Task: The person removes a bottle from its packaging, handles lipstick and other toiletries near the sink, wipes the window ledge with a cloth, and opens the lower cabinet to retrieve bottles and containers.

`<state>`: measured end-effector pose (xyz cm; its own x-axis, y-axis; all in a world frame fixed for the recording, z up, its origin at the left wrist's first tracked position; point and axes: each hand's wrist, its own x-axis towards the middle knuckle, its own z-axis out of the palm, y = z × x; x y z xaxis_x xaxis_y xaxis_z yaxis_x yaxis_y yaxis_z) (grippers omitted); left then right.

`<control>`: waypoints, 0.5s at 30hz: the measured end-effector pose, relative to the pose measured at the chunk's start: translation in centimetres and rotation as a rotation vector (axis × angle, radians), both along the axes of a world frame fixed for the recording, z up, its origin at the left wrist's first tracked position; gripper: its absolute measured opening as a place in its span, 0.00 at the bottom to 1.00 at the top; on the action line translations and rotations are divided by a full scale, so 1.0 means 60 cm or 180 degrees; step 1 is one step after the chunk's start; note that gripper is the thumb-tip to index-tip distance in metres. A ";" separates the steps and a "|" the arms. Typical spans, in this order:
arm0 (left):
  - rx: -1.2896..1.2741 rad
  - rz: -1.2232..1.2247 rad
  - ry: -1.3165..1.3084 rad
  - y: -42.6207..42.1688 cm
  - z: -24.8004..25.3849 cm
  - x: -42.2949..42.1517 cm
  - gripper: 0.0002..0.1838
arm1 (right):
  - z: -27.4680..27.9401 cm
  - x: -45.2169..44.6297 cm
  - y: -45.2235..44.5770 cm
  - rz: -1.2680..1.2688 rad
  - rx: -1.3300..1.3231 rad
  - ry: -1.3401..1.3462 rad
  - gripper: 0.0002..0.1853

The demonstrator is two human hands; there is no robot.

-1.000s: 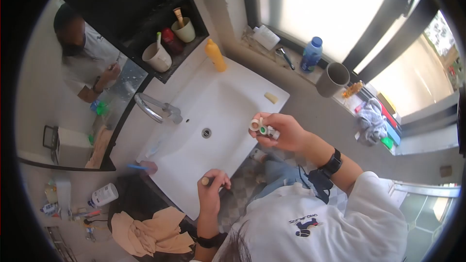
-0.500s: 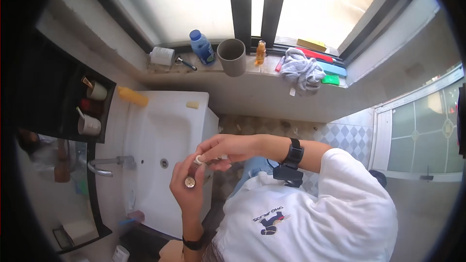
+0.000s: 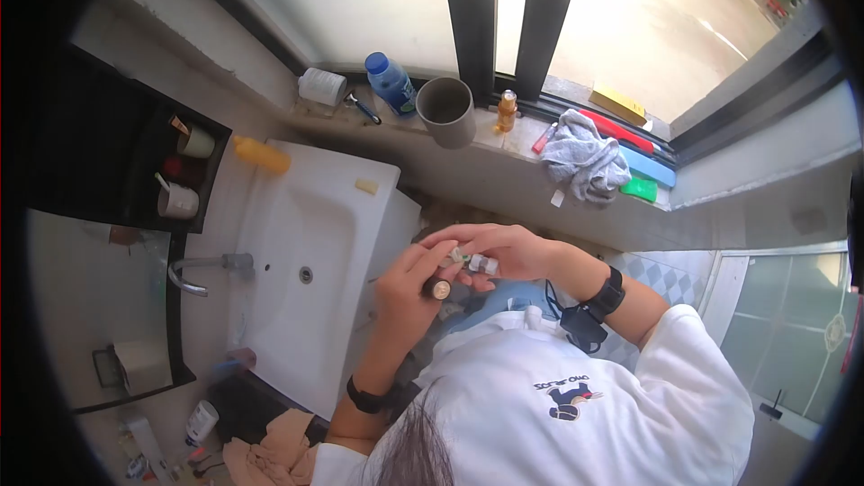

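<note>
The dark tube [image 3: 438, 289] is showing a round, tan end and a smooth, hard side. It is staying between the curled fingers of the left hand [image 3: 403, 295], which is making a narrow grip around it. Just to the right, the right hand [image 3: 520, 252] is holding small containers [image 3: 483, 264] of whitish, partly clear material, with a bit of green among them. The fingers of both hands are meeting closely, so I cannot tell how many pieces are there. Both hands are hovering near the right edge of the sink [image 3: 297, 333].

This sink is shining white and smooth, with rounded inside walls, and a round metal drain [image 3: 306, 275] is sitting in its bottom. The curved metal faucet [image 3: 211, 263] is reaching out at its left side. At the far end, a soft-shaped yellow bottle [image 3: 262, 156] is lying at the left, and a pale, block-like piece [image 3: 366, 186] is resting at the right.

Farther away, the stone-like sill [image 3: 310, 114] is carrying a blue bottle [image 3: 391, 85], a matte grey cup [image 3: 446, 113] and a small amber bottle [image 3: 506, 112]. To their right, a crumpled grey cloth [image 3: 585, 160] is lying in soft folds. At the near left, a wrinkled beige cloth [image 3: 270, 454] is spreading.
</note>
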<state>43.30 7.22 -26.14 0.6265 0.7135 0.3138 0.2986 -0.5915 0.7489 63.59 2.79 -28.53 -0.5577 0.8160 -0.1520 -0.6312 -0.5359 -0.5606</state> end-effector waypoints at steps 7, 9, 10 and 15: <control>-0.0981 0.0303 -0.0259 -0.017 -0.023 0.091 0.19 | -0.040 0.089 0.004 -0.0037 -0.0576 -0.0734 0.18; -0.1381 0.0505 -0.0302 -0.019 -0.030 0.094 0.17 | -0.049 0.110 0.011 -0.0003 -0.0676 -0.0680 0.17; -0.1769 0.0643 -0.0358 -0.021 -0.036 0.091 0.15 | -0.058 0.118 0.017 -0.0061 -0.0854 -0.0660 0.17; -0.2276 0.1209 -0.0244 -0.040 -0.091 0.040 0.10 | -0.087 0.141 0.045 0.0113 -0.0847 -0.0643 0.16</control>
<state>45.67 4.80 -31.58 0.2965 0.9172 -0.2662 0.3153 0.1691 0.9338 72.08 5.48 -33.74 -0.5220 0.7134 -0.4675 -0.5000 -0.7000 -0.5099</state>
